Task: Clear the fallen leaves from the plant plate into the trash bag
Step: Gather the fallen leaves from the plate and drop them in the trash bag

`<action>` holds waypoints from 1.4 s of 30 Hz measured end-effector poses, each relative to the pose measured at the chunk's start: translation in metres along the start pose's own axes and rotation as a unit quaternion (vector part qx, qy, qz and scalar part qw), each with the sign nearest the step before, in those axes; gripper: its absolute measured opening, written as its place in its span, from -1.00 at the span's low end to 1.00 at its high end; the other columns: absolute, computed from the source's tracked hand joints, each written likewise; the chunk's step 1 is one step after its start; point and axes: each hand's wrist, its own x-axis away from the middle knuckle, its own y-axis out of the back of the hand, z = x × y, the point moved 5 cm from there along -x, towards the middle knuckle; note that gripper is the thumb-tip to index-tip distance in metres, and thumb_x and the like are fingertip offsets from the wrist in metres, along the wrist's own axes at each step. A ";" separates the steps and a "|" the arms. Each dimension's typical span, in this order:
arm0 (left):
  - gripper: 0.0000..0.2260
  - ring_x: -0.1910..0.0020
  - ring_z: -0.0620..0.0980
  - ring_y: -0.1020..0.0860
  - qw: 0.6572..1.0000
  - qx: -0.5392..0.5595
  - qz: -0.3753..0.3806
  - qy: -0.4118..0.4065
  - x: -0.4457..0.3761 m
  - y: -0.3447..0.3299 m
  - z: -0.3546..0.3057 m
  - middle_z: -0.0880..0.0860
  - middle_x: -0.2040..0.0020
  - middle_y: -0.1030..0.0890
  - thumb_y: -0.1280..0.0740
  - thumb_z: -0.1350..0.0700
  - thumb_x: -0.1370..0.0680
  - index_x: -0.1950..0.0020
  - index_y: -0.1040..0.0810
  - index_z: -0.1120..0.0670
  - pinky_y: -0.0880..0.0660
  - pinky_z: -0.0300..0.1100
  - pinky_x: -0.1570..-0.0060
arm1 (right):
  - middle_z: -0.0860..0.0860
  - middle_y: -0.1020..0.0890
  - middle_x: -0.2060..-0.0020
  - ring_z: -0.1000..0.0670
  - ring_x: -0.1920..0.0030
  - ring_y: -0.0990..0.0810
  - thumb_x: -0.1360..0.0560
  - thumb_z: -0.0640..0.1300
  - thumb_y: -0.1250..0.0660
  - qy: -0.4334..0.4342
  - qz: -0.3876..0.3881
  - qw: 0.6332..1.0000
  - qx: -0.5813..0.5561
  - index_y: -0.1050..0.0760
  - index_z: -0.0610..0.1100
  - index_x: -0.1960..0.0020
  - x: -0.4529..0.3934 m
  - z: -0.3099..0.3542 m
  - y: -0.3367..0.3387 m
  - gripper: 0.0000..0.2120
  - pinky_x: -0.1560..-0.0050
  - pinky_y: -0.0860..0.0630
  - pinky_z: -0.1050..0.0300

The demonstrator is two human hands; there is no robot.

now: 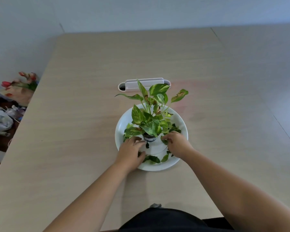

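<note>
On the floor at the far left lay a bunch of red tulips [22, 84] beside a heap of crumpled bags [0, 121], just off the edge of the pale wooden worktop [74, 114]. Near the worktop's middle sat a white plate [120, 131] carrying a small potted plant [151, 114], with fallen leaves [151, 159] scattered around the pot on the plate. The left hand [131, 152] rested on the plate's near-left part, its fingers [138, 141] lying loosely extended over leaves beside the pot; whether they gripped any could not be told. The right hand [177, 144] lay on the plate's right side, its fingers [166, 137] curled around a green leaf. Behind the plant, a white cable slot [129, 84] was set into the worktop.
</note>
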 end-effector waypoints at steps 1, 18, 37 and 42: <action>-0.54 -0.35 0.10 -0.36 0.999 -0.016 0.029 0.006 -0.003 -0.001 -0.001 0.02 -0.37 -0.43 -0.27 -0.10 -0.48 -0.38 -0.44 -0.08 -0.35 -0.04 -0.32 | -0.03 -0.50 -0.23 -0.09 -0.19 -0.51 -0.53 -0.31 -0.09 0.008 0.010 0.999 0.031 -0.57 -0.05 -0.25 -0.004 0.000 -0.001 -0.58 -0.14 -0.50 0.09; -0.56 -0.21 0.09 -0.41 0.994 -0.084 0.024 0.065 0.006 -0.008 -0.007 0.01 -0.23 -0.45 -0.22 -0.23 -0.48 -0.30 -0.42 -0.07 -0.33 -0.02 -0.19 | 0.03 -0.40 -0.35 -0.09 -0.37 -0.33 -0.44 -0.33 -0.24 0.051 0.103 0.985 0.130 -0.46 0.04 -0.36 -0.010 0.000 -0.016 -0.46 -0.36 -0.36 0.04; -0.37 -0.09 0.14 -0.48 0.978 -0.141 0.075 0.137 -0.004 -0.014 -0.016 0.04 -0.16 -0.44 -0.32 -0.40 -0.29 -0.17 -0.40 -0.01 -0.28 0.04 -0.06 | 0.02 -0.47 -0.04 -0.03 -0.08 -0.47 -0.46 -0.33 -0.20 0.115 0.204 0.950 0.208 -0.66 0.04 -0.05 0.008 0.010 -0.026 -0.61 -0.07 -0.52 0.02; -0.56 -0.02 0.08 -0.53 0.988 -0.089 0.078 0.098 -0.002 -0.010 -0.014 0.01 -0.09 -0.43 -0.36 -0.24 -0.37 -0.11 -0.42 -0.01 -0.34 -0.03 -0.05 | 0.00 -0.48 -0.09 -0.07 -0.08 -0.53 -0.48 -0.32 -0.17 0.082 0.147 0.973 0.158 -0.67 -0.05 0.00 0.008 0.004 -0.009 -0.66 -0.10 -0.51 0.06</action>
